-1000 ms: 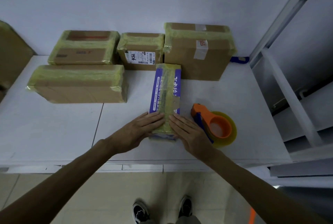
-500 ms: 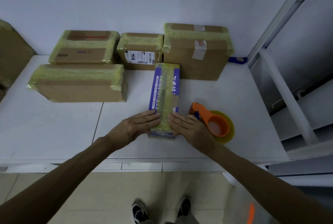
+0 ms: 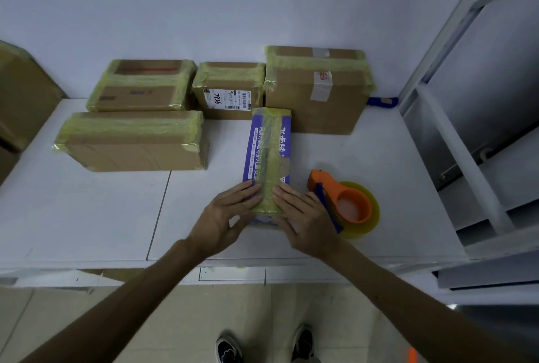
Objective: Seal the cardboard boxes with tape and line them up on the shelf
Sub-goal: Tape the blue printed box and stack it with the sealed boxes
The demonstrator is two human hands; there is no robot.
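Left grip (image 3: 223,218), right grip (image 3: 304,216): two. Both lie flat with fingers straight, pressing down on the near end of the purple box (image 3: 269,146), one on each side of its yellowish tape strip (image 3: 268,164). Neither is curled round anything.

Purple box: one. It lies on the counter (image 3: 87,216), running lengthwise away from the grips.

Tape dispenser (image 3: 347,202): one, orange with a yellow roll, just right of the right grip.

Brown cardboard boxes, banded in yellowish tape: four.
- Three stand in a row against the wall beyond the grips: the large box (image 3: 315,100), the labelled box (image 3: 230,91) and the flat box (image 3: 143,85).
- The long box (image 3: 134,143) lies in front of the flat box, beyond and left of the left grip.

Brown box (image 3: 20,94): one more, cut off at the far left edge.

Blue object (image 3: 382,100): one, behind the large box, too small to identify.

Surface and room:
- white counter with a seam left of the left grip
- white wall beyond
- white metal frame (image 3: 466,143) to the right
- pale tiled floor nearest
- two dark shoes (image 3: 230,348)

Change since half a second ago: none evident. The grips stay pressed in the same place, and the boxes and dispenser are unmoved.
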